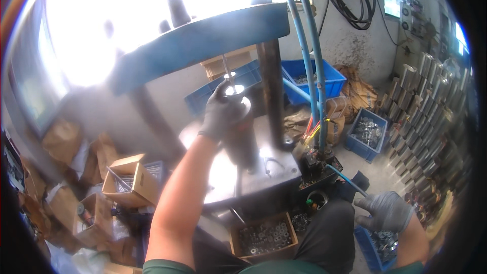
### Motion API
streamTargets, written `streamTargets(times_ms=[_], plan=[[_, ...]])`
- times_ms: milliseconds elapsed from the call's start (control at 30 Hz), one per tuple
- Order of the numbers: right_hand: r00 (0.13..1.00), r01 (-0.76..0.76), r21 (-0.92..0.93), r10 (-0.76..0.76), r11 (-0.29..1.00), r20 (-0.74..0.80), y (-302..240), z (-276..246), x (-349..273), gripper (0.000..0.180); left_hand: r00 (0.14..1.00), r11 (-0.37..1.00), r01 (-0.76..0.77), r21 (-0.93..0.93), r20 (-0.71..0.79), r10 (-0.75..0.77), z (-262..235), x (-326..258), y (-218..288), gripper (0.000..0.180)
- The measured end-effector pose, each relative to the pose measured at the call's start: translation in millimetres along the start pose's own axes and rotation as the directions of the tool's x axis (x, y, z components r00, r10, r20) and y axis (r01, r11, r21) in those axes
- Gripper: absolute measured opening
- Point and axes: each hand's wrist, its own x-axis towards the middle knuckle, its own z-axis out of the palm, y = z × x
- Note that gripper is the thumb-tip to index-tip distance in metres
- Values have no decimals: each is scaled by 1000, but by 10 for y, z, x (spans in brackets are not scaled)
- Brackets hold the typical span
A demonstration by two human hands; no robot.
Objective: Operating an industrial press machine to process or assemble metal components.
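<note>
My left hand (220, 114), in a grey glove, reaches up under the blue crossbeam (208, 40) of a press. Its fingers curl round a shiny round metal part (244, 109), which stands over a dark upright cylinder (241, 144). A thin metal rod (226, 65) comes down from the beam to the top of that part. On the right, my gloved right hand (386, 212) is closed at the end of a blue lever (347, 180). Glare and the glove hide part of the left hand's grip.
The press's pale metal bed (274, 175) lies below the cylinder. Between my knees stands a wooden box (291, 226) of small metal rings. Blue bins of parts (366, 160) and stacked metal tubes (421, 106) fill the right. Cartons (134, 195) crowd the left.
</note>
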Motion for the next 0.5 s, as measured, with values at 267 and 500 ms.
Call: streamTargets(times_ms=[267,500], plan=[[990,-67,22,69,997,-121,-33,173,-164,44,997,997,-81,4,9,81,39,23,46,24],[993,-112,55,114,992,-40,-35,203,-151,42,972,973,217,-82,115,-207,-6,294,-167,29]])
